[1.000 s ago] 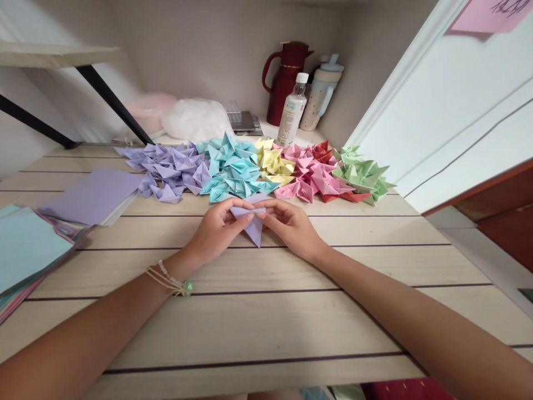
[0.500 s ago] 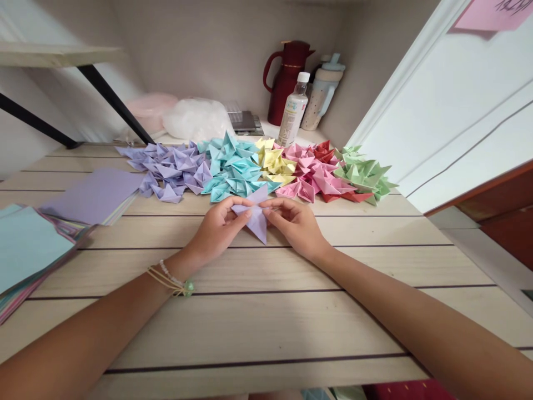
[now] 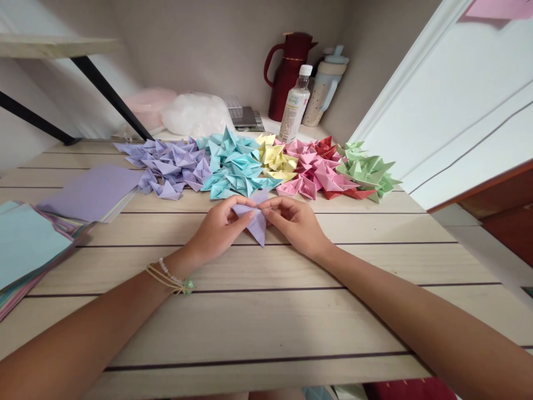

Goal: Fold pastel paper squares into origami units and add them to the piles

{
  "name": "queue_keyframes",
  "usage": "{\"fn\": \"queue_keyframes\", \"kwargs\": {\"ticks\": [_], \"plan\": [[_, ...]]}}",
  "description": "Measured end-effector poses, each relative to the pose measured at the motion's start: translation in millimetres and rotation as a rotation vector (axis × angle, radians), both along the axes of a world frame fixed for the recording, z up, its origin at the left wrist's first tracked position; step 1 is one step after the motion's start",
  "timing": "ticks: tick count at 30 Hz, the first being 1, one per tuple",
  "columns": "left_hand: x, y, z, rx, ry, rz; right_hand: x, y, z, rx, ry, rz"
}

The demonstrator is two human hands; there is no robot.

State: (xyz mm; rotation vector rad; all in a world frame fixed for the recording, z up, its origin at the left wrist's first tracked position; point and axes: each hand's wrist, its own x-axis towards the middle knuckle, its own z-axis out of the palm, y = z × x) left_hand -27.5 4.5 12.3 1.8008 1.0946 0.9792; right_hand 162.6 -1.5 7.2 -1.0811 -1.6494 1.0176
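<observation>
Between my two hands is a folded sheet of purple paper (image 3: 256, 226), with one point toward me and another pointing away. My left hand (image 3: 220, 225) pinches its left side between thumb and fingers; a beaded bracelet circles that wrist. My right hand (image 3: 295, 222) pinches the right side, thumb and forefinger close to the left fingertips. Parts of the folds are hidden behind the fingers. Just beyond the hands lie rows of folded paper boats: purple boats (image 3: 175, 164), turquoise boats (image 3: 235, 161), yellow boats (image 3: 277, 155), pink boats (image 3: 306, 164) and green boats (image 3: 368, 169).
A stack of purple paper (image 3: 91, 189) and a stack topped by light blue sheets (image 3: 29, 241) lie at left. Behind the boats stand a plastic bottle (image 3: 295, 108), a dark red jug (image 3: 287, 78) and a tumbler (image 3: 325, 89). A white plastic bag (image 3: 197, 114) sits beside them.
The purple paper's far point looks lower and its near point has tilted slightly. Both hands keep their pinch in nearly the same place. The view has shifted a little.
</observation>
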Motion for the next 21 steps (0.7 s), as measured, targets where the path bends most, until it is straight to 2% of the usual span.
{"fn": "queue_keyframes", "kwargs": {"ticks": [5,13,21], "plan": [[0.5,-1.9,0.6,0.002,0.063,0.001,-1.5,-2.9,2.1,0.002,-0.066,0.027],[2.4,-5.3,3.7,0.092,0.172,-0.008,-1.3,-6.4,5.7,0.077,-0.202,0.062],[3.7,-7.3,4.9,0.121,0.197,0.001,-0.6,-7.0,6.5,0.086,-0.254,0.064]]}}
